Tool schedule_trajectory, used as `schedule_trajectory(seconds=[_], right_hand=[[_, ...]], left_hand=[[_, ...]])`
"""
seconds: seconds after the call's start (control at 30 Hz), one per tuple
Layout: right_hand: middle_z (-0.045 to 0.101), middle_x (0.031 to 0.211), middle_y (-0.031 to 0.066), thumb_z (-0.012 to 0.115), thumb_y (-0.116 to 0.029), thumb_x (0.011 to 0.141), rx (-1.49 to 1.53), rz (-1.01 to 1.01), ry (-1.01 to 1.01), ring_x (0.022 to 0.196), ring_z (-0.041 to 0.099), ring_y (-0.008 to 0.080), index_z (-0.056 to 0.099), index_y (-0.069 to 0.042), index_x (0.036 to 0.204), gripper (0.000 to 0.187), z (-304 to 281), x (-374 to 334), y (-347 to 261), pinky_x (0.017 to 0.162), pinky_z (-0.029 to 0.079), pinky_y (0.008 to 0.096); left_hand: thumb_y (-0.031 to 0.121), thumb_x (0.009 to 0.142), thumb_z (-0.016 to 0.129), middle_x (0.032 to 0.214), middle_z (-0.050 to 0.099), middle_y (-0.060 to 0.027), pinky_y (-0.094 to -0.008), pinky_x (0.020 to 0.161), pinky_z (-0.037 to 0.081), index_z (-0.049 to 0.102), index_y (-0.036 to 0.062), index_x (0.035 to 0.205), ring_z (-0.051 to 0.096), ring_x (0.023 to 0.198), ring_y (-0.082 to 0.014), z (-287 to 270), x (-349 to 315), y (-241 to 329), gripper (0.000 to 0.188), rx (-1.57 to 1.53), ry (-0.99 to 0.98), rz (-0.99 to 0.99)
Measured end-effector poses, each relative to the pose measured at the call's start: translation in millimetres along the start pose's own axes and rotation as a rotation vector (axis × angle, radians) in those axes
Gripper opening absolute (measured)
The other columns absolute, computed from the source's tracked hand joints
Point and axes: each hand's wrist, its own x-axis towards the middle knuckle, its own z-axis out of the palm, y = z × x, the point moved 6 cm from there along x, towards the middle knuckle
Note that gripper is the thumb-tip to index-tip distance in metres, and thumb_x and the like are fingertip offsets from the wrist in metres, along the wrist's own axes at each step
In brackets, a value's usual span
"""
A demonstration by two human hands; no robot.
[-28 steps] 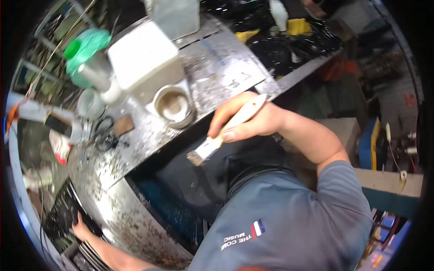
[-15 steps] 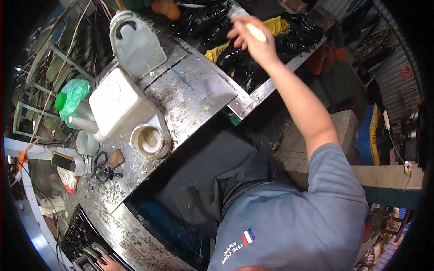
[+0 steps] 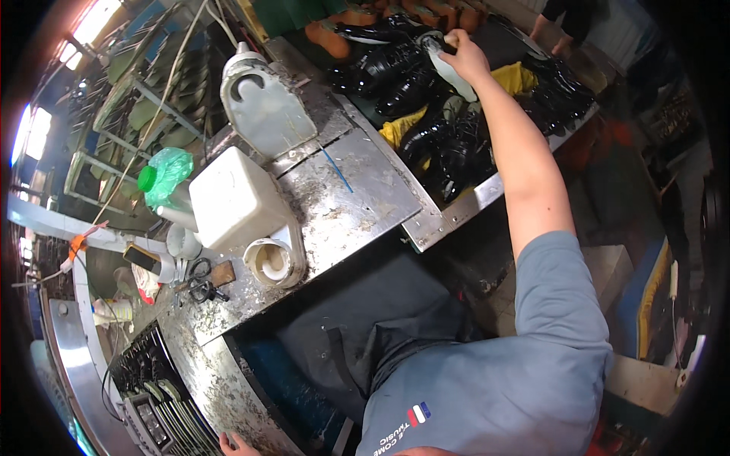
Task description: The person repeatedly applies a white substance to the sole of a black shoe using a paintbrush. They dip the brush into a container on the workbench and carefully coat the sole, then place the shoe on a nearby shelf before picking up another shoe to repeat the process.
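Observation:
My right hand (image 3: 463, 58) reaches over the far table, its fingers bent and closed at the upper end of a shoe with a pale grey-white sole (image 3: 456, 78). Part of that shoe is hidden by my hand. Around it lie several glossy black shoes (image 3: 384, 64) with yellow cloths (image 3: 515, 79) among them. My left hand (image 3: 239, 447) shows only in part at the lower edge. Its visible fingers are apart, with nothing seen in them, near the edge of the stained metal bench (image 3: 228, 380).
On the bench stand a white plastic container (image 3: 232, 197), a round pot (image 3: 272, 264) with pale contents and a green-capped bottle (image 3: 148, 178). Scissors (image 3: 204, 289) lie nearby. Brown shoe forms (image 3: 328, 39) line the back. Another person's hand (image 3: 561, 47) is at the far right.
My view has shifted, showing more of the shoe table. My right hand's fingers, spread and blurred before, are now closed at the pale-soled shoe. My left hand has come away from the rack at lower left.

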Motion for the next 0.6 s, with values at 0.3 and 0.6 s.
schedule_trajectory(seconds=[0.3,0.6], right_hand=[[0.073,0.110,0.0063,0.090,-0.026,0.080,0.373,-0.014,0.512,0.109,0.071,0.0232,0.063,-0.015,0.116,0.047,-92,-7,57,0.091,0.053,0.0360],[0.063,0.122,0.0063,0.086,-0.012,0.086,0.772,-0.435,0.172,0.114,0.061,0.0152,0.060,-0.004,0.119,0.043,-206,-131,-171,0.105,0.046,0.0308]], left_hand=[[0.009,0.094,0.069,0.132,0.065,-0.0160,-0.0413,0.106,0.045,0.065,-0.0023,0.125,0.060,0.123,-0.0306,28,3,51,0.033,-0.095,-0.033,0.135],[0.008,0.081,0.077,0.124,0.070,-0.0161,-0.0389,0.098,0.052,0.070,-0.0009,0.116,0.067,0.113,-0.0297,73,-40,243,0.036,-0.489,-0.482,0.533]])
